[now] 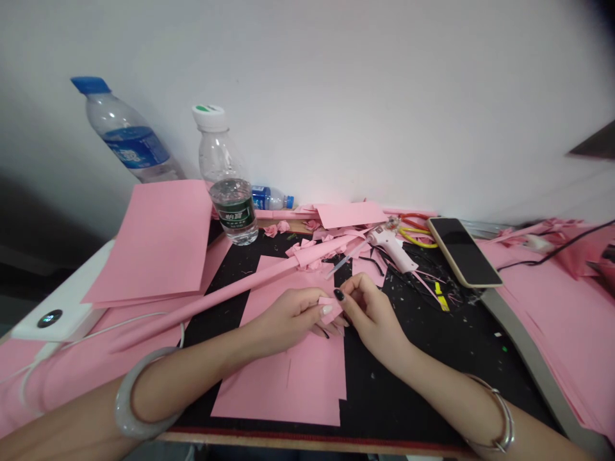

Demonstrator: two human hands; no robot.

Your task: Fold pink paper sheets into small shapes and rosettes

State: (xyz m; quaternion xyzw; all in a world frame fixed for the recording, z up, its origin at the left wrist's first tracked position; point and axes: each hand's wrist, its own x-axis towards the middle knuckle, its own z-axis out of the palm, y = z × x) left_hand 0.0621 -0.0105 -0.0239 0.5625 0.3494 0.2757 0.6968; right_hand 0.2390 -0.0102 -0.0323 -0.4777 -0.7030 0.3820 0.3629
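Note:
A small folded piece of pink paper is pinched between the thumb and fingers of my left hand. My right hand meets it from the other side, thumb and forefinger closed at the paper's edge. Both hands are over pink paper sheets lying on the black mat. Just beyond them, a long rolled pink paper tube runs diagonally, with folded pink paper pieces around its far end.
Behind my right hand lie a glue gun and a phone. A water bottle stands at the back left, near a leaning blue-capped bottle. A white power bank with a cable sits left. Pink sheets are stacked right.

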